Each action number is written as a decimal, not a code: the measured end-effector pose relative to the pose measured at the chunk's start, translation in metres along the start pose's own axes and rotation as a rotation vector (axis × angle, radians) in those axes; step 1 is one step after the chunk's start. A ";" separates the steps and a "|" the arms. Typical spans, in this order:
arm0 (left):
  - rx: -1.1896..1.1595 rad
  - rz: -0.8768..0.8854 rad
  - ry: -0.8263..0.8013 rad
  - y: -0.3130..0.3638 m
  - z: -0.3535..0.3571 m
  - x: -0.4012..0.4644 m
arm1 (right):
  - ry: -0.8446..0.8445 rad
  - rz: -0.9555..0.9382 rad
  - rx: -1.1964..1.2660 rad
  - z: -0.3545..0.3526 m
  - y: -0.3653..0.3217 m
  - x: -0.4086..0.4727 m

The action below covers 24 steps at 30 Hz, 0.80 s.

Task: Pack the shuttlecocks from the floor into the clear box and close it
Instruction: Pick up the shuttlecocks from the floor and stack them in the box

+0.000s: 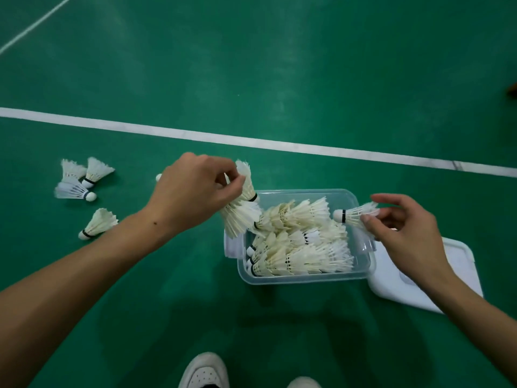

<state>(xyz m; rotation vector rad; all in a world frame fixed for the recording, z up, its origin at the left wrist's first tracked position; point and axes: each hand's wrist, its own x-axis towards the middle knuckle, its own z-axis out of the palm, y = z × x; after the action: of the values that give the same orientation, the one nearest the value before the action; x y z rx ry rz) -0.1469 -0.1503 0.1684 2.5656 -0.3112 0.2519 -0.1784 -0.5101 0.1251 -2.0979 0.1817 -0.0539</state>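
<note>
A small bunch of white feather shuttlecocks [240, 208] is being gripped by the left hand [195, 191] over the clear plastic box [305, 277]; one white shuttlecock [353, 214] is being pinched by its feathers in the right hand [402, 231]. They are judged light and fragile, best held near the cork. More are lying on the green court floor [251, 79], beside a white line [279, 143]; the white lid [458, 264] is lying alongside.

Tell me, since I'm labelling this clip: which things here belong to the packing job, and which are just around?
Job: clear box; white lid; floor shuttlecocks; nested pair gripped by left hand; single shuttlecock pinched by right hand.
Just around: court line; white shoes.
</note>
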 end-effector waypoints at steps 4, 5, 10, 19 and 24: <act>-0.092 -0.010 0.049 -0.005 0.015 0.000 | -0.180 -0.030 0.034 0.042 -0.020 -0.007; -0.103 -0.013 0.057 -0.006 0.017 -0.001 | -0.236 -0.035 0.039 0.057 -0.023 -0.009; -0.143 -0.043 0.100 -0.017 0.025 -0.002 | -0.369 -0.080 -0.100 0.118 -0.032 -0.013; -0.122 -0.054 0.093 -0.025 0.033 -0.010 | -0.393 -0.032 -0.241 0.163 -0.012 -0.002; -0.121 -0.066 0.053 -0.026 0.041 -0.018 | -0.420 -0.003 -0.246 0.171 -0.005 -0.001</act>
<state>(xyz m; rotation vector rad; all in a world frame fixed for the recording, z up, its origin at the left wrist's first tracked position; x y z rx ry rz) -0.1523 -0.1481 0.1171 2.4409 -0.2148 0.2680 -0.1595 -0.3614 0.0418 -2.3001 -0.0728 0.4239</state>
